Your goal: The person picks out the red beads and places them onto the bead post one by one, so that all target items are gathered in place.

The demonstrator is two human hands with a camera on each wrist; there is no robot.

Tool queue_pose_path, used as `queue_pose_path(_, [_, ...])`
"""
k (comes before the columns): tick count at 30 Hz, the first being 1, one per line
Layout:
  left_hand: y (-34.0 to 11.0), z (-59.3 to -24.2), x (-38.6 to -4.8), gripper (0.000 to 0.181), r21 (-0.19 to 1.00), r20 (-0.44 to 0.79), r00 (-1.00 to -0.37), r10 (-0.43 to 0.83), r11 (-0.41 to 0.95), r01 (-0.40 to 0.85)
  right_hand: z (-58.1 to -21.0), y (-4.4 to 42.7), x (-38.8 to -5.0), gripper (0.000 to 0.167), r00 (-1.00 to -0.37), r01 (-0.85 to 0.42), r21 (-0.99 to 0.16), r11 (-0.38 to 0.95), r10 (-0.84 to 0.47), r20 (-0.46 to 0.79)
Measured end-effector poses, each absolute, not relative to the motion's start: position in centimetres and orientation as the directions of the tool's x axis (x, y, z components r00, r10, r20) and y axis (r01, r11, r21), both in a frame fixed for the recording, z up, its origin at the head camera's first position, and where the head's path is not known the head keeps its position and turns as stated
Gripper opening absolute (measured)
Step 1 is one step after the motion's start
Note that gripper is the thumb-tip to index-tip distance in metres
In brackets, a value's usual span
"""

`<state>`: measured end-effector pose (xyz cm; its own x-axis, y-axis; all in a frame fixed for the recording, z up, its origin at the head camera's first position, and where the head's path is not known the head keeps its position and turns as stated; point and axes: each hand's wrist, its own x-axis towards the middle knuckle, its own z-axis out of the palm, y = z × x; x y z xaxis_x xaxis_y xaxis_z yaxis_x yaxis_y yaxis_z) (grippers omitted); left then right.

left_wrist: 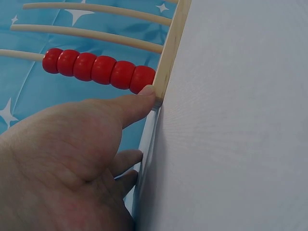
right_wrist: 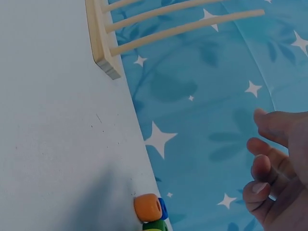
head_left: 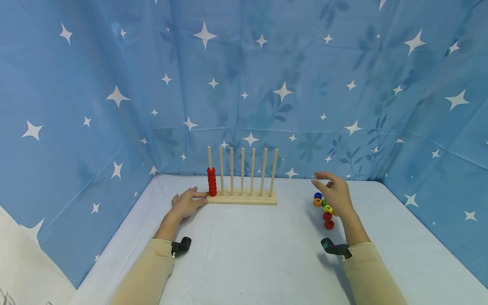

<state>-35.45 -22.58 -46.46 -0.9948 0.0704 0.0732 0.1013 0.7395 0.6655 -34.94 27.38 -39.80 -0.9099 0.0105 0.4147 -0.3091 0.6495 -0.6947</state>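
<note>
A wooden peg rack (head_left: 242, 199) stands at the far side of the table, with several upright pegs. Several red beads (head_left: 212, 182) are stacked on its leftmost peg. My left hand (head_left: 187, 204) grips the left end of the rack's base; in the left wrist view the thumb (left_wrist: 137, 103) lies against that end, beside the lowest red bead. At the right, my right hand (head_left: 337, 195) is raised above a group of loose beads, fingers loosely bent and apart from the thumb, holding nothing. Among these beads are red (head_left: 329, 224), yellow (head_left: 327, 209), orange (right_wrist: 147, 208) and blue (head_left: 318, 195) ones.
A white cloth (head_left: 244, 254) covers the table. Behind it and on both sides hangs a blue curtain (head_left: 244, 63) with white stars. Each wrist carries a small black camera, one on the left (head_left: 182, 245) and one on the right (head_left: 335, 248).
</note>
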Motion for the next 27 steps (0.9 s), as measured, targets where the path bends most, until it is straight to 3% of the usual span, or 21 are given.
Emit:
queue_pose_path(18, [-22.5,-46.5,-35.4,0.038,0.663,0.071,-0.995,0.071,0.742,0.101,-39.7,30.0,-34.7,0.041,-0.963,-0.22,-0.65,0.728,-0.056,0.263])
queue_pose_path(27, [-22.5,-46.3,-35.2,0.039,0.657,0.07,-0.995,0.074,0.747,0.101,-39.7,30.8,-34.6,0.037,-0.985,-0.168,-0.652,0.739,-0.109,0.131])
